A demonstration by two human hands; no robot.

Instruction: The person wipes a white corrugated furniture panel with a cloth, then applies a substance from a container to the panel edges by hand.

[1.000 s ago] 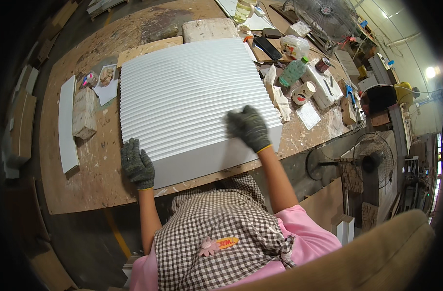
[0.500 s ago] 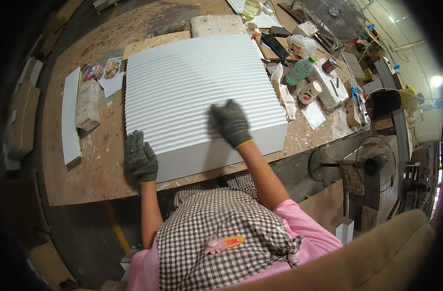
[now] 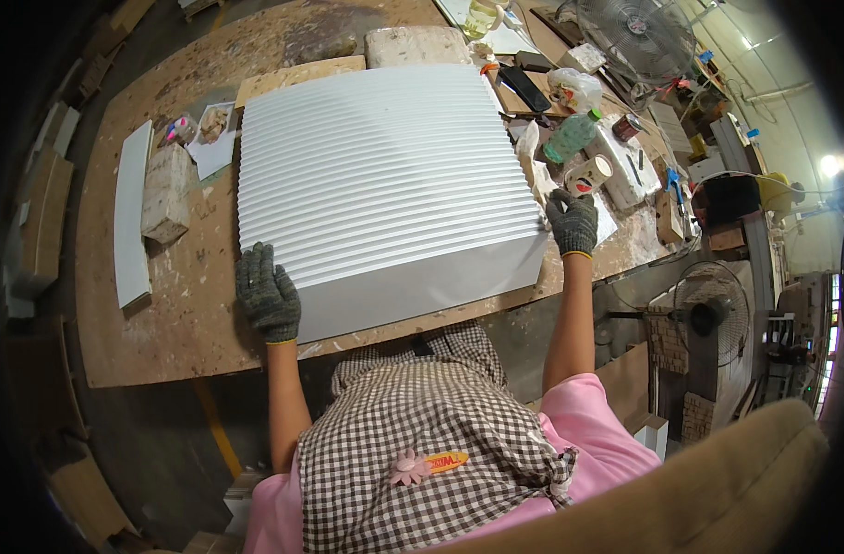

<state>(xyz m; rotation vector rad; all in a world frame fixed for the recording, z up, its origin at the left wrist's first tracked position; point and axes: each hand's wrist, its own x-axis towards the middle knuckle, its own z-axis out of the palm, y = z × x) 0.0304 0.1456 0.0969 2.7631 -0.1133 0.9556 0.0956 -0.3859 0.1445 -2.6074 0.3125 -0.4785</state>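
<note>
A large white ribbed rectangular panel point(image 3: 385, 185) lies flat on the worn wooden tabletop point(image 3: 163, 314), its smooth unribbed strip along the near edge. The ribs run across from the person's left to right, slightly tilted, and the panel is nearly square, a little wider than deep.

To its left stand a pale stone block point(image 3: 166, 192) and a narrow white strip of board point(image 3: 131, 226), well apart from the panel. To its right crowd a green plastic bottle point(image 3: 570, 137) lying on its side, a roll of tape point(image 3: 588, 174) and a black flat tool point(image 3: 525, 88). A metal fan point(image 3: 636, 37) stands beyond them.

The left hand point(image 3: 268, 294), in a grey knit glove, presses flat and open on the panel's near left corner. The right hand point(image 3: 572, 222), gloved alike, curls over the panel's right edge, gripping it.
</note>
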